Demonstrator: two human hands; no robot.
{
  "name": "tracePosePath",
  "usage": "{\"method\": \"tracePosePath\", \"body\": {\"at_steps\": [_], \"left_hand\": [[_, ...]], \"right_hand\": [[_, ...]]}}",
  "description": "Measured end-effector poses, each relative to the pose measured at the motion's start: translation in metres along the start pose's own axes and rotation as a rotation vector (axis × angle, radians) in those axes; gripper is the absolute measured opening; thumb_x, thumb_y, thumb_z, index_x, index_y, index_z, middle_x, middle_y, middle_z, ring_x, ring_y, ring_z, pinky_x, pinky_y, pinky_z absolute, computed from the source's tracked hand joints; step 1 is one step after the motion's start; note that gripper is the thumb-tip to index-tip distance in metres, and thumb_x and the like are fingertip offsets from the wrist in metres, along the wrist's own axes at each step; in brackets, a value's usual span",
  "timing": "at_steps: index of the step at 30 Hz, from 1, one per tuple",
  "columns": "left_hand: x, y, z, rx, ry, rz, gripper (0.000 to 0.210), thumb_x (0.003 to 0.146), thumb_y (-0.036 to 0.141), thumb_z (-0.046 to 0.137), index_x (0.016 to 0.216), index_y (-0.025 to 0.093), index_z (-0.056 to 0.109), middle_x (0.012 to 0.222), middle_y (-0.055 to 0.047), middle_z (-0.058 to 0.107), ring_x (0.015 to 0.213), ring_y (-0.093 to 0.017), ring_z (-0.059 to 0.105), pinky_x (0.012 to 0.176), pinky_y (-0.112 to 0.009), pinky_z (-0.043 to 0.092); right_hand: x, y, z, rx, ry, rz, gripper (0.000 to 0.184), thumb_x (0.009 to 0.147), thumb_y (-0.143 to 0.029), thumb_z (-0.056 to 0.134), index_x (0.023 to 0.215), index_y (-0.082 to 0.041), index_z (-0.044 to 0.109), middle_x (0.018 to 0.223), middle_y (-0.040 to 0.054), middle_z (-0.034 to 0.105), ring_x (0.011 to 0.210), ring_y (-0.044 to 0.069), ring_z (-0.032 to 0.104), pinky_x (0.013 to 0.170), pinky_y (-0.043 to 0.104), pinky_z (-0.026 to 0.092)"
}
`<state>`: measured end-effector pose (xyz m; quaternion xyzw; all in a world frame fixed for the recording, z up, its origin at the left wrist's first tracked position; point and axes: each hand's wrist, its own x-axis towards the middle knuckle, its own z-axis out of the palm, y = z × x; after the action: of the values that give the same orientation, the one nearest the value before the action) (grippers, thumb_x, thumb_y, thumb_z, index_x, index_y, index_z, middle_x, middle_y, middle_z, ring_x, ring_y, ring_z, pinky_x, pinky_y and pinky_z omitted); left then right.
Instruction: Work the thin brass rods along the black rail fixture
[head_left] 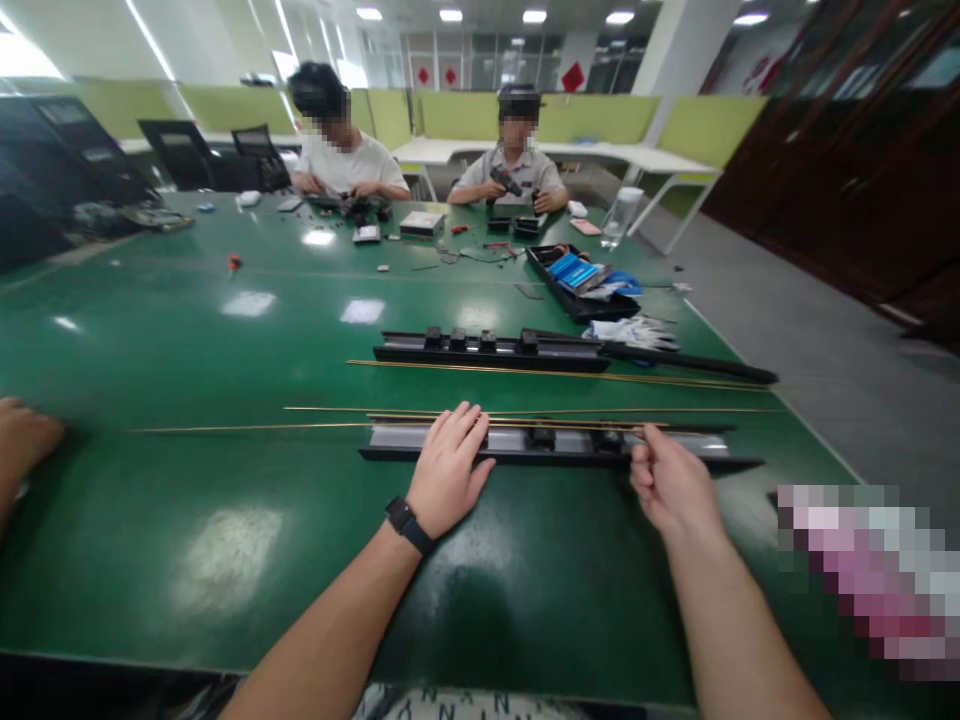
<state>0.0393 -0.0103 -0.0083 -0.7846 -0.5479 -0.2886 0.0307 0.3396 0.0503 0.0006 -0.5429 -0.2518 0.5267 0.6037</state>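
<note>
A long black channel with a pale inside point(510, 441) lies crosswise in front of me, with black blocks point(541, 437) set along it. My left hand point(450, 465), with a dark watch at the wrist, rests palm down across the channel, fingers stretched out over it and over thin brass-coloured rods. Toward the channel's right end, my right hand point(671, 480) is closed, thumb and forefinger pinching what looks like the end of one thin brass rod point(570, 427). Another long rod point(225, 429) reaches far out to the left. The left palm hides part of the channel.
Beyond lie a second black channel point(487, 358) with several blocks, more rods point(675, 380), white gloves point(634, 332) and a black tray point(570, 290) of parts. Two people work across the green table point(300, 330). Another person's hand point(26, 435) is at the left edge.
</note>
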Motion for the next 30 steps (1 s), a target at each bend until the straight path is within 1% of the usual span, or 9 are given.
{"method": "tracePosePath", "body": {"at_steps": [4,7,12,20,25,30], "left_hand": [[-0.0008,-0.0024,0.0015,0.005,0.013,0.018,0.055,0.096,0.029,0.054,0.149,0.016,0.043,0.153,-0.014,0.05,0.148,-0.028,0.038,0.122,-0.053,0.032],[-0.0014,-0.0043,0.0032,0.004,0.017,0.022,0.057,0.096,0.03,0.055,0.15,0.018,0.042,0.153,-0.014,0.05,0.148,-0.029,0.038,0.122,-0.054,0.032],[-0.0023,-0.0058,0.0049,0.012,0.02,0.027,0.056,0.096,0.03,0.055,0.149,0.018,0.043,0.153,-0.014,0.05,0.148,-0.029,0.038,0.122,-0.054,0.032],[-0.0018,-0.0064,0.005,0.007,0.026,0.03,0.06,0.095,0.03,0.055,0.152,0.021,0.04,0.152,-0.014,0.05,0.147,-0.031,0.04,0.12,-0.056,0.033],[-0.0015,-0.0065,0.0045,0.01,0.028,0.027,0.057,0.095,0.03,0.055,0.15,0.019,0.042,0.152,-0.014,0.05,0.147,-0.03,0.039,0.121,-0.054,0.032],[-0.0007,-0.0065,0.0041,-0.006,0.03,0.029,0.059,0.094,0.03,0.055,0.151,0.021,0.042,0.151,-0.015,0.051,0.146,-0.032,0.041,0.12,-0.056,0.034]], "right_hand": [[-0.002,0.0027,0.0023,-0.043,-0.066,-0.02,0.041,0.068,-0.045,0.088,0.081,-0.016,0.062,0.053,-0.0042,0.057,0.03,0.004,0.036,0.023,0.013,0.022],[-0.0023,0.0043,0.0025,-0.046,-0.083,-0.031,0.042,0.07,-0.048,0.087,0.083,-0.017,0.062,0.054,-0.0044,0.058,0.03,0.003,0.036,0.023,0.013,0.023],[-0.0025,0.0045,0.0023,-0.001,-0.052,-0.045,0.04,0.073,-0.049,0.084,0.085,-0.018,0.062,0.052,-0.0053,0.057,0.03,0.004,0.037,0.023,0.013,0.023],[-0.0046,0.0036,0.003,-0.026,-0.086,-0.024,0.041,0.07,-0.047,0.087,0.082,-0.017,0.061,0.053,-0.0046,0.058,0.029,0.004,0.036,0.024,0.013,0.022],[-0.0054,0.0041,0.004,-0.009,-0.062,-0.042,0.042,0.068,-0.047,0.087,0.079,-0.018,0.06,0.053,-0.0046,0.059,0.03,0.004,0.037,0.024,0.013,0.022],[-0.006,0.0037,0.0052,-0.012,-0.057,-0.033,0.042,0.068,-0.048,0.087,0.08,-0.018,0.06,0.052,-0.0047,0.058,0.029,0.004,0.035,0.024,0.013,0.022]]}}
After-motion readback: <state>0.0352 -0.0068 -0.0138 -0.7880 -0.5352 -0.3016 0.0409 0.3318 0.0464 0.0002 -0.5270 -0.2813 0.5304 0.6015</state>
